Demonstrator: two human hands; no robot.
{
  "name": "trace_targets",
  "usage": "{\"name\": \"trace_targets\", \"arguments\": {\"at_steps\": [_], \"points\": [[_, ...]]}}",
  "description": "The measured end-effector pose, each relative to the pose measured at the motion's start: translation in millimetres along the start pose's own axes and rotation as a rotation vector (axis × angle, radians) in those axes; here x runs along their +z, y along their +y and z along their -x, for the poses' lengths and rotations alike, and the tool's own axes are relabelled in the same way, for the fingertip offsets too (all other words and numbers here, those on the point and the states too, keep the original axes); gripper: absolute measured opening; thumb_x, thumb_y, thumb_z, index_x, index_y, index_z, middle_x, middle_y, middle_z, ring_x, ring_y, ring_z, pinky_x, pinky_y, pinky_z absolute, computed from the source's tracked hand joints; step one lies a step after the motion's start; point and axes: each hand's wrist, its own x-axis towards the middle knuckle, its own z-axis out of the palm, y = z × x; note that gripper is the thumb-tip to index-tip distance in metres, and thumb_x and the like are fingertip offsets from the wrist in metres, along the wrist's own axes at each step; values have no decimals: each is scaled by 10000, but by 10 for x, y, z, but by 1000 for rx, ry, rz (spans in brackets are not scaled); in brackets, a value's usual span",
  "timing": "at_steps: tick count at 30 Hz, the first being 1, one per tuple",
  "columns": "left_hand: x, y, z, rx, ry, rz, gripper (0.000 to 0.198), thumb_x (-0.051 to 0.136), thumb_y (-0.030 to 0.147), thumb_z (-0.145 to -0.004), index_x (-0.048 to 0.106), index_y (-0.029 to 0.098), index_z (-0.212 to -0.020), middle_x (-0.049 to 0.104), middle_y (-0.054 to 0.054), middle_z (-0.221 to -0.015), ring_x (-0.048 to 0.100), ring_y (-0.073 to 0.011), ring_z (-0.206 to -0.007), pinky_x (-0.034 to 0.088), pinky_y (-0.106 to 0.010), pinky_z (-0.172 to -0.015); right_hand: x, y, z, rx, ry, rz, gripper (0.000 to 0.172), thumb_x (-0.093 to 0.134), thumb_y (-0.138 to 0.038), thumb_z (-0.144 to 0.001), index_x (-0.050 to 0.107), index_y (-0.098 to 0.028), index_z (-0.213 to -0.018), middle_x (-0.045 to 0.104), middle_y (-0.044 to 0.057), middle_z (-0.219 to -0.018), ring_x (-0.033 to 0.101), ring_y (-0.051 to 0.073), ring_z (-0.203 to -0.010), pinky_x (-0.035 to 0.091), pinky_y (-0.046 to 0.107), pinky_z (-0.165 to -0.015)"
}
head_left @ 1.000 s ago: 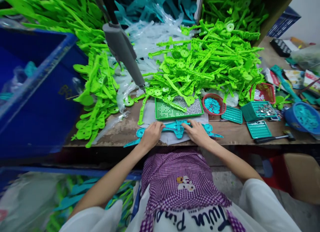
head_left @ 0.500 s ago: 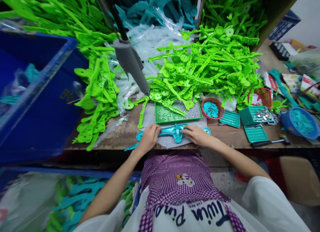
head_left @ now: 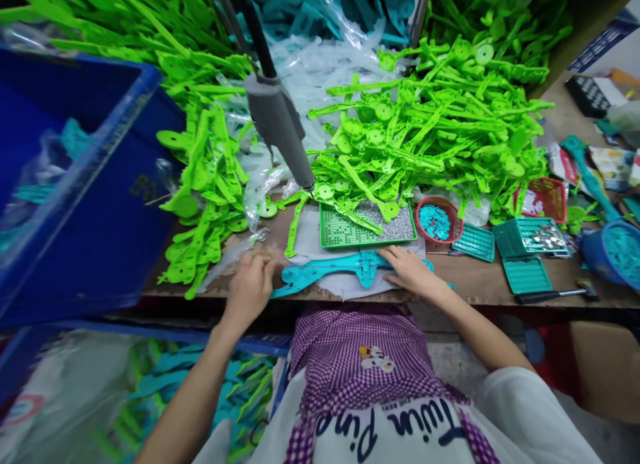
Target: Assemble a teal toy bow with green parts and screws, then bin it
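Observation:
A long teal plastic part (head_left: pixel 325 267) with a wide cross-piece lies on a grey cloth (head_left: pixel 345 289) at the table's front edge. My right hand (head_left: pixel 413 272) rests over its right end, fingers and thumb holding it. My left hand (head_left: pixel 253 281) is off the part, just beyond its left end, with its fingers smeared by motion. Directly behind the part stands a green tray (head_left: pixel 345 231) of small silvery pieces, with lime-green parts lying across it. A grey electric screwdriver (head_left: pixel 280 124) hangs above, tip down near the tray.
Lime-green parts (head_left: pixel 425 131) are heaped at the back. To the right are a red basket (head_left: pixel 440 221) of teal pieces, teal trays (head_left: pixel 527 275), a hammer (head_left: pixel 555 294) and a blue bucket (head_left: pixel 613 254). A large blue bin (head_left: pixel 100 184) stands on the left.
My left hand has let go of the teal part and moved left, away from it. The part now shows its smoother, closed face. My right hand remains at its right side.

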Motion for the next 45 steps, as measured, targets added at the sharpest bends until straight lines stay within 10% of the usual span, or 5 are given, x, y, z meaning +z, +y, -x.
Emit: {"name": "trace_targets", "arguments": {"at_steps": [7, 19, 27, 39, 45], "points": [[116, 281, -45, -359, -16, 145, 262, 337, 425, -915, 483, 234, -812, 599, -9, -685, 573, -185, -632, 466, -302, -641, 126, 46, 56, 82, 61, -4, 558, 649, -294, -864, 474, -149, -1374, 580, 169, -1255, 547, 324, -1173, 457, 470, -919], [98, 637, -773, -189, -321, -35, 213, 461, 375, -865, 513, 225, -723, 657, -30, -693, 616, -218, -699, 426, -312, -659, 36, 265, 715, 171, 306, -45, 278, 567, -425, -918, 566, -209, -1093, 578, 130, -1265, 526, 274, -1210, 338, 444, -992], [271, 332, -529, -290, -92, 304, 281, 438, 478, -869, 507, 233, -749, 616, 4, -654, 608, -187, -650, 467, -299, -625, 367, 30, 990, 441, 529, 86, 283, 483, -426, -961, 621, -205, -852, 654, 79, -962, 582, 232, -930, 325, 371, -838], [565, 249, -407, -508, 134, 649, 384, 482, 598, -836, 421, 228, -753, 542, 14, -647, 520, -144, -551, 435, -273, -530, -425, -232, 155, 370, 395, -200, 86, 546, -254, -889, 614, -204, -873, 626, 33, -921, 609, 175, -761, 402, 284, -659], [198, 17, -405, -436, 356, 434, 268, 501, 455, -857, 493, 200, -776, 514, 27, -627, 510, -132, -576, 445, -270, -587, -551, -541, -287, 246, 441, -229, 395, 473, -431, -964, 566, -177, -1253, 625, 119, -1154, 632, 244, -966, 486, 357, -778]]}}
